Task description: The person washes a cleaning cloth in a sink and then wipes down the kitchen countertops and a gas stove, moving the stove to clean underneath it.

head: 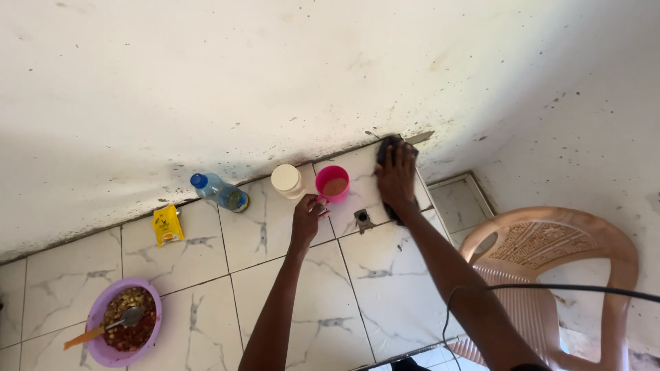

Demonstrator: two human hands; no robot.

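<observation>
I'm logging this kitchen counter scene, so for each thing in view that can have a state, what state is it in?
Pink cup: upright, holds brownish liquid, handle gripped by the left hand.
Dark cloth: pressed on the tiled counter under the right hand.
Plastic bottle: lying on its side, blue cap on.
Cream jar: lid on.
Yellow sachet: lying flat.
Purple bowl: filled with mixed food, spoon resting in it.
</observation>
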